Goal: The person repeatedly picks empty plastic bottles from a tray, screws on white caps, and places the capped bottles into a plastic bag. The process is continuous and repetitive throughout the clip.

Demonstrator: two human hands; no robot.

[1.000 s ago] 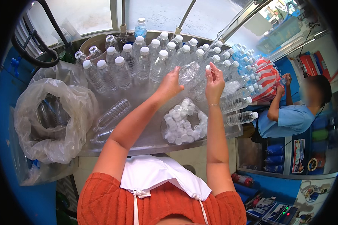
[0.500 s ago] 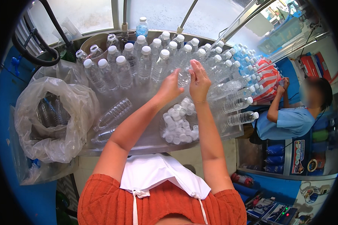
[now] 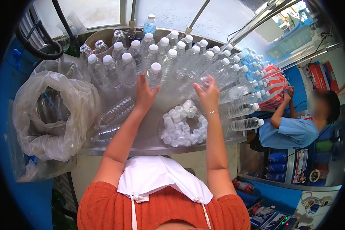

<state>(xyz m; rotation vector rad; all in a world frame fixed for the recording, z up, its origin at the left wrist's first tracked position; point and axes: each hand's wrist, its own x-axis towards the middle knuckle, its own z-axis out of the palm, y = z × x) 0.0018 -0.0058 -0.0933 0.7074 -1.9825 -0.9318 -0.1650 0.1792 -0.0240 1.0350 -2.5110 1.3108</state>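
My left hand [image 3: 145, 94] is around the lower body of a clear plastic bottle [image 3: 153, 79] with a white cap, fingers on its left side and thumb at its lower right. This bottle stands upright at the front of several similar capped bottles [image 3: 128, 71]. To the right, my right hand [image 3: 208, 96] is open, thumb and fingers apart, in front of more capped bottles [image 3: 218, 71]. I see nothing held in it. Between my forearms, a clear bag of loose white caps [image 3: 176, 130] lies on the metal table [image 3: 145, 136].
Two uncapped bottles [image 3: 117, 111] lie on their sides by my left forearm. A large plastic bag [image 3: 25, 119] containing bottles stands at left. At right, a person in a blue shirt [image 3: 291, 132] handles something beside a red-and-white striped bag [image 3: 273, 82]. Metal poles [image 3: 199, 17] cross the back.
My hands were close together over the middle of the table and have moved apart. My left hand went left, to a capped bottle now at the front of the group; the right stayed near the bottles.
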